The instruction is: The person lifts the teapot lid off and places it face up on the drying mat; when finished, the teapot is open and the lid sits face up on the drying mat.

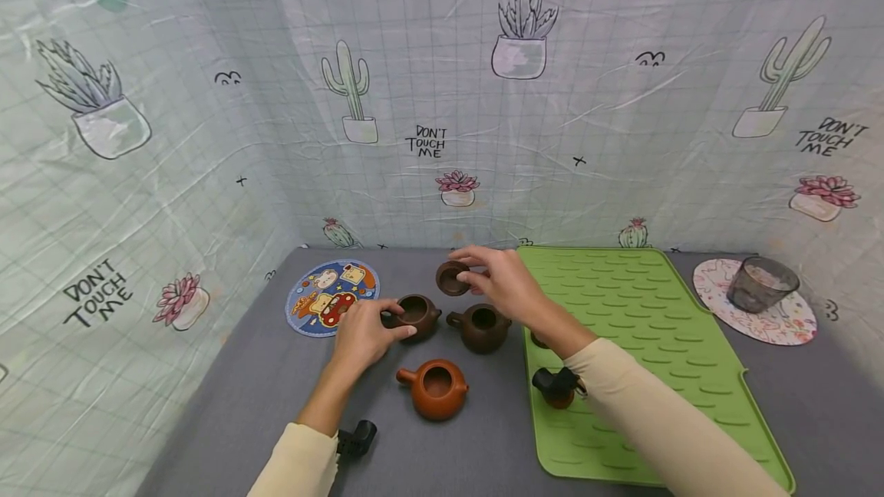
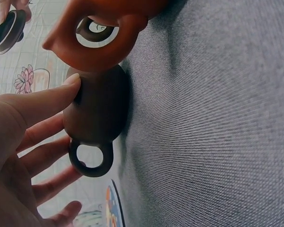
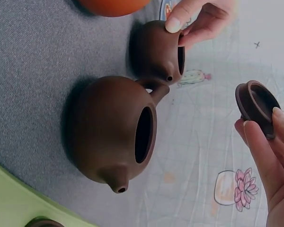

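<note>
My left hand (image 1: pixel 362 332) holds a dark brown teapot (image 1: pixel 424 330) near its open top, thumb on the near side and fingers on the far side; the other fingers spread loosely in the left wrist view. Raised above the table, a dark brown lid (image 3: pixel 248 101) is pinched between the thumb and fingers of my right hand (image 1: pixel 504 282), its hollow underside showing. Beneath that hand stands a second dark brown teapot (image 1: pixel 483 340), lidless, its spout to the right. Closer to me sits an orange-brown teapot (image 1: pixel 438 403), also without a lid.
A green mat (image 1: pixel 621 313) lies to the right, with a reddish lid (image 1: pixel 561 399) and a dark item (image 1: pixel 539 340) partly hidden by the right arm. A smoky glass (image 1: pixel 760 290) stands on a pink coaster (image 1: pixel 711 282). At the back left is a blue patterned coaster (image 1: pixel 309 282).
</note>
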A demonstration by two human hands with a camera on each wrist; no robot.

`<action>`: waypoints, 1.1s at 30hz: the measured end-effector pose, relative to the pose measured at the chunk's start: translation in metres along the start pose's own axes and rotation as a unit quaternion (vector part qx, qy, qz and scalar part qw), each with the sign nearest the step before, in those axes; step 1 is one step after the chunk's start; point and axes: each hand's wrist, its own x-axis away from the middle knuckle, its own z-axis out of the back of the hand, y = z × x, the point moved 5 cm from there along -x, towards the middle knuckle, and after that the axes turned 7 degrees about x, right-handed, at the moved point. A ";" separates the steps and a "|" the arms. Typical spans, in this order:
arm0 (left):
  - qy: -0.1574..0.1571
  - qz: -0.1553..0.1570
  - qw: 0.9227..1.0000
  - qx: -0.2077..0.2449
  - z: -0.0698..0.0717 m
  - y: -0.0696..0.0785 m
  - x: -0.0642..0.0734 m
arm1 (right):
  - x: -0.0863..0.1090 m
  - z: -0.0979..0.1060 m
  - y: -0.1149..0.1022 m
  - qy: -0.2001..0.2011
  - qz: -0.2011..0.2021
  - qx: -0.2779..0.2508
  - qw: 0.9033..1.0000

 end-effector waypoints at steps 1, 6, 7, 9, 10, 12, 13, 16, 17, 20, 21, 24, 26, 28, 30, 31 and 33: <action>0.000 -0.001 1.000 0.000 0.000 0.000 0.000 | 0.000 0.001 0.000 0.001 0.000 -0.007 1.000; 0.000 -0.002 1.000 0.001 0.000 0.000 0.000 | 0.001 0.006 0.000 0.008 0.010 -0.016 1.000; 0.000 -0.002 1.000 0.001 0.000 0.000 0.000 | 0.001 0.007 0.000 0.009 0.010 -0.015 1.000; -0.001 -0.002 1.000 -0.001 0.000 0.000 -0.001 | 0.001 0.009 0.000 0.011 0.012 -0.011 1.000; -0.002 -0.001 1.000 -0.001 0.000 -0.001 0.000 | 0.001 0.010 0.001 0.013 0.013 -0.004 1.000; -0.002 0.000 1.000 -0.002 0.000 -0.001 -0.001 | 0.002 0.012 0.002 0.017 0.013 0.003 1.000; -0.002 0.001 1.000 -0.002 0.000 -0.001 -0.001 | 0.003 0.013 0.002 0.020 0.014 0.010 1.000; -0.003 0.002 1.000 0.000 0.000 -0.001 -0.001 | 0.004 0.017 0.005 0.031 0.018 0.031 0.999; -0.003 0.002 1.000 0.000 0.000 -0.001 -0.002 | 0.005 0.019 0.006 0.035 0.018 0.034 0.999; -0.005 0.002 1.000 0.002 -0.001 -0.001 -0.003 | 0.008 0.024 0.011 0.045 0.016 0.038 0.998; -0.005 0.002 1.000 0.002 -0.001 -0.001 -0.003 | 0.008 0.026 0.012 0.047 0.015 0.035 0.998; -0.005 0.000 1.000 0.003 0.000 -0.002 -0.004 | 0.011 0.032 0.018 0.051 0.009 0.027 0.998; -0.005 -0.001 1.000 0.003 0.000 -0.002 -0.005 | 0.012 0.036 0.022 0.050 0.003 0.025 0.998; -0.005 -0.002 1.000 0.004 0.000 -0.003 -0.005 | 0.013 0.040 0.027 0.051 -0.005 0.026 0.998; -0.005 -0.002 1.000 0.003 0.000 -0.004 -0.006 | 0.014 0.044 0.031 0.053 -0.013 0.029 0.998; -0.006 -0.002 1.000 0.003 0.000 -0.004 -0.007 | 0.014 0.046 0.033 0.053 -0.017 0.028 0.998; -0.006 -0.001 1.000 0.003 0.000 -0.004 -0.007 | 0.015 0.050 0.037 0.054 -0.024 0.027 0.998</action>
